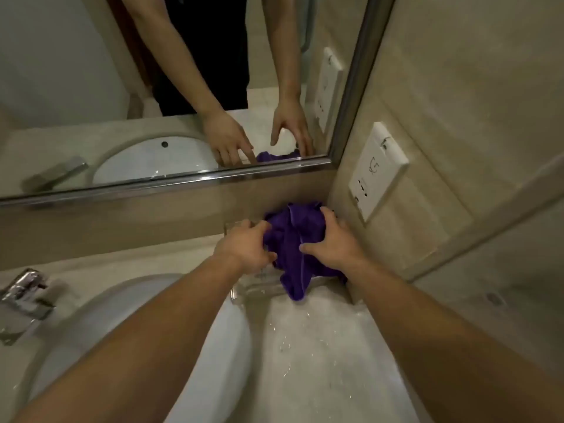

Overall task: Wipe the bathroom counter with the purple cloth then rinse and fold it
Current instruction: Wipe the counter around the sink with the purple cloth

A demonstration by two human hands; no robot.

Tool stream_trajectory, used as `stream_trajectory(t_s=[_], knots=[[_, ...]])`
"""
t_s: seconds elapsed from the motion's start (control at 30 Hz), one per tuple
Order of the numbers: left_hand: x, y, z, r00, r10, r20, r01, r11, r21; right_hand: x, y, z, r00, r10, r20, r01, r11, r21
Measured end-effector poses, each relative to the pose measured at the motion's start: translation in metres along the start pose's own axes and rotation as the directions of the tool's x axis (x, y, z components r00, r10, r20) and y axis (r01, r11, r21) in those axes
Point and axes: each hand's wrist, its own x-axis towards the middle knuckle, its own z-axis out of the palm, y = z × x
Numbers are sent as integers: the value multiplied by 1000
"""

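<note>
Purple cloth point(293, 239) lies crumpled in the far corner of the tabletop point(320, 346), at about one o'clock from where the person stands, tucked where the back ledge meets the side wall. It sits on or in a clear tray point(259, 285), and one tail of it spills over the tray's near edge onto the marble.

Both hands are on it. The left hand point(244, 242) comes in from eleven o'clock of the cloth, fingers curled down into its left edge, so that grip is closed on the fabric. The right hand point(331, 239) presses on the cloth from three o'clock, fingers bent over the top folds and thumb stretched toward the middle; it looks clamped onto the fabric too, though the fingertips are partly buried and I can't see every one.

Water drops point(287, 346) are scattered on the tabletop just in front of the tray, at six o'clock from the cloth. The basin point(152, 315) lies at eight o'clock of the cloth, under the left forearm, with the chrome tap point(26, 297) well apart at nine o'clock.

Along the back, at twelve o'clock, runs a mirror point(91, 71) with a metal frame, which repeats the two hands and a scrap of purple. On the side wall at two o'clock is a white socket plate point(378, 172).
</note>
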Motion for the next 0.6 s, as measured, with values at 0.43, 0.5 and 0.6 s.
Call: stream_trajectory(t_s=[0.43, 0.5, 0.6], knots=[[48, 11, 42, 994, -107, -37, 102, 987, -127, 53, 20, 34, 999, -48, -10, 45, 983, -177], [44, 15, 39, 988, -137, -68, 118, 966, -230, 50, 19, 30, 997, -74, -32, 68, 985, -156], [31, 18, 31, 982, -147, -116, 109, 953, -283, 38, 17, 22, 992, -122, -29, 118, 987, -105]])
